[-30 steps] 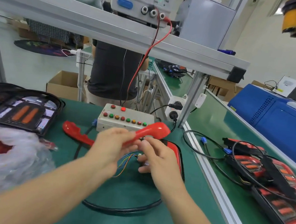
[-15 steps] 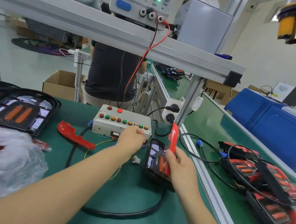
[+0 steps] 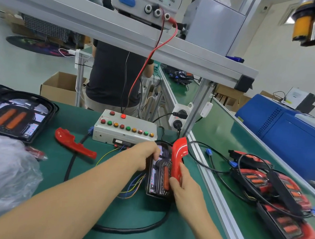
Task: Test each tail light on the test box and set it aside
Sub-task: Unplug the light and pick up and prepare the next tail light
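Observation:
A black tail light (image 3: 159, 175) with an orange strip lies on the green mat just in front of the grey test box (image 3: 124, 130), its coloured wires trailing left. My left hand (image 3: 145, 156) grips the light's upper left edge. My right hand (image 3: 182, 186) holds a red lens cover (image 3: 179, 157) upright against the light's right side. The test box carries a row of red, green and amber buttons, one red lamp lit.
A second red lens cover (image 3: 74, 144) lies left of the box. Another tail light (image 3: 11, 115) and a plastic bag (image 3: 1, 177) sit far left. Several tail lights (image 3: 272, 197) with cables lie piled on the right conveyor beyond an aluminium rail (image 3: 220, 200). A person stands behind the bench.
My left hand came back from the test box to the tail light's left edge. The red cover in my right hand tilted closer over the light.

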A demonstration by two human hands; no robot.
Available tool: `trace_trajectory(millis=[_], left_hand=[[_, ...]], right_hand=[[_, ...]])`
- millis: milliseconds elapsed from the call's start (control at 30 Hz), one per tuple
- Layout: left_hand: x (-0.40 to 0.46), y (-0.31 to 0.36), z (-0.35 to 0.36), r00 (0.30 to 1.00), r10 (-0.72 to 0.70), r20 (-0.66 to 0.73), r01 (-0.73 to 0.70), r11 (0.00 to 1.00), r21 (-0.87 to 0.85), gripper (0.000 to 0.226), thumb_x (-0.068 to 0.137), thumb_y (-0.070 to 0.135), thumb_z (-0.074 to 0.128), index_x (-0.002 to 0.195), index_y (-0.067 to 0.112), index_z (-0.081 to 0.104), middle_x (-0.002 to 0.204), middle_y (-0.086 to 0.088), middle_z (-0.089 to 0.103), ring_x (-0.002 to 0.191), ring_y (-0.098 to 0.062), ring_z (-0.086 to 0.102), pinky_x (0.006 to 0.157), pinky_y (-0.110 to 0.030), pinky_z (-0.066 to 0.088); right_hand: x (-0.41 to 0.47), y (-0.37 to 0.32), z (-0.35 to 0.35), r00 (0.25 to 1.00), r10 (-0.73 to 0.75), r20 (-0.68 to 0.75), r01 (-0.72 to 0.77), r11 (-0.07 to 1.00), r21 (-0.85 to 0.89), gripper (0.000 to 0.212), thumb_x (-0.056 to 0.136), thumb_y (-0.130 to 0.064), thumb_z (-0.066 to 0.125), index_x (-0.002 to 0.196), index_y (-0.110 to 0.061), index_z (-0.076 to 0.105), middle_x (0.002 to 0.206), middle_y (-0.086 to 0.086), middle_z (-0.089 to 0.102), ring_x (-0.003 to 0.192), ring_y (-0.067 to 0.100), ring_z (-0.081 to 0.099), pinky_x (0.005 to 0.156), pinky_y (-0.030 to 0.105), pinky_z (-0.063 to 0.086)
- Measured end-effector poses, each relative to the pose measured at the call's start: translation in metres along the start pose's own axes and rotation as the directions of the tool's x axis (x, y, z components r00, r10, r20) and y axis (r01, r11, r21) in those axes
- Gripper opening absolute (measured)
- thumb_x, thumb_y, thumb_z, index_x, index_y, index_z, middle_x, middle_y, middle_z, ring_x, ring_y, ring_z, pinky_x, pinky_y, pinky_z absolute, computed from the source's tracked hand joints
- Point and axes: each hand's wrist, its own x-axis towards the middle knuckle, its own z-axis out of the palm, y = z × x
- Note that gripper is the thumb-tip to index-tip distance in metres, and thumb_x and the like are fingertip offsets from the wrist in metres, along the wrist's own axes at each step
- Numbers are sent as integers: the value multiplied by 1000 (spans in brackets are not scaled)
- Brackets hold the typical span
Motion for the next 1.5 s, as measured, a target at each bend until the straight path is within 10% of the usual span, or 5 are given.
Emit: trace_trajectory(millis=[500,900,1033,1267,1500], left_hand=[[7,-32,-28,994,23,104,41,823,-566,69,78,69,58,99,4,72,95,-25,71,94,-39,66,78,-48,52],[4,-36,-25,986,104,132,-16,840,-542,64,81,67,56,104,10,71,97,-18,73,82,-32,72,65,-38,57],[2,-39,-23,963,268,22,-224,844,-487,48,72,19,78,117,17,62,97,-14,73,85,-31,72,68,-41,59],[2,-25,-39,970,237,-61,-231,805,-547,53,74,16,76,123,15,56,104,-17,71,91,-35,69,74,-47,57],[-2,-20,-36,971,239,-27,-210,786,-582,52,76,21,74,124,10,58,104,-16,72,91,-31,70,75,-45,56]], right_hand=[[-43,-47,15,957,-278,86,289,873,-392,47,104,-37,26,150,-26,23,135,-5,39,118,16,46,91,27,39],[-25,-57,34,985,-147,90,171,777,-606,45,104,-17,31,148,-7,24,136,9,41,120,26,48,92,33,42],[-24,-53,38,972,-219,83,226,785,-577,48,105,-24,31,150,-8,21,140,7,37,125,24,43,95,33,42],[-41,-15,13,962,58,-266,39,938,345,22,85,-50,61,98,-32,61,92,-11,59,81,9,57,67,12,40],[-23,-22,26,901,112,420,-434,234,870,79,55,-36,83,124,-9,55,107,7,73,89,18,70,89,38,54]])
